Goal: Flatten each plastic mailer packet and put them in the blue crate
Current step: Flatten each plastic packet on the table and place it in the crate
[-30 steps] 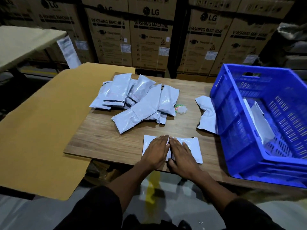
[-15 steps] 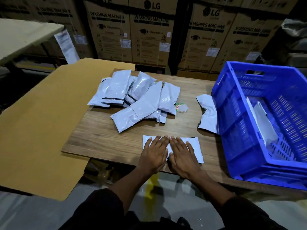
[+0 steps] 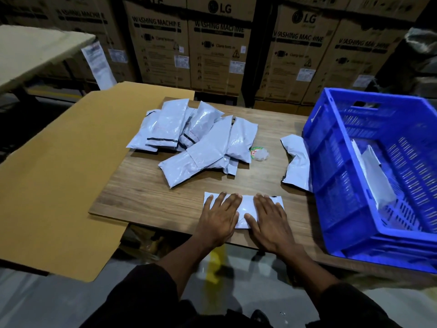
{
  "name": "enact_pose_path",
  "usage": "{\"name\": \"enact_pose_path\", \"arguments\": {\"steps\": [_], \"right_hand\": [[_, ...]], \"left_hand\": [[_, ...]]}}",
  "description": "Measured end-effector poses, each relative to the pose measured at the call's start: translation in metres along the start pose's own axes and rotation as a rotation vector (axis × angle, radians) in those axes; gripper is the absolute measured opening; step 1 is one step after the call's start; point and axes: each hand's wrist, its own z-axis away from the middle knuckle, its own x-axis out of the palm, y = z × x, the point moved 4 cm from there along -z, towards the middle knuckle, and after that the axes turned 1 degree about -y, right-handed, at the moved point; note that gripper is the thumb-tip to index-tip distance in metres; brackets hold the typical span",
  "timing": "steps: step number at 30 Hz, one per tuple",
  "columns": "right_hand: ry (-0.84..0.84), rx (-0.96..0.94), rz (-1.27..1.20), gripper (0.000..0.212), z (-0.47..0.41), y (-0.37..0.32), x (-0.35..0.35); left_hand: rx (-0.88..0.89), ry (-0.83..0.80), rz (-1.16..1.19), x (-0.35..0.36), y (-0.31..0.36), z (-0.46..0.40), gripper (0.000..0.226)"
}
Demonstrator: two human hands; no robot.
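Head view shows both my palms lying flat, fingers straight and slightly spread, on one white mailer packet at the near edge of the wooden table. My left hand covers the packet's left half and my right hand its right half, with a strip of packet showing between them; neither hand curls round anything, they only press down. Both forearms reach in from below, in dark sleeves. Beyond my fingers lies a loose pile of grey mailer packets, overlapping one another, and just right of it a small round sticker with a crumpled clear wrapper. Another mailer sits crumpled against the left wall of the blue crate, which stands on the table's right side with a white packet leaning inside. A brown cardboard sheet lies to the left, and stacked cartons stand behind.
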Motion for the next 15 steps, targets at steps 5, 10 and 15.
{"name": "enact_pose_path", "arguments": {"steps": [5,10,15], "right_hand": [[0.006,0.015,0.037,0.078,0.008,0.014,-0.004],[-0.018,0.083,0.047,0.079,0.009,0.012,-0.003],[-0.033,0.157,0.029,0.077,0.015,0.016,-0.004]], "left_hand": [[-0.024,0.009,-0.041,0.002,0.000,0.003,0.048],[-0.059,-0.021,-0.001,0.002,-0.008,0.003,0.049],[-0.167,-0.066,0.097,0.003,-0.020,0.007,0.064]]}}
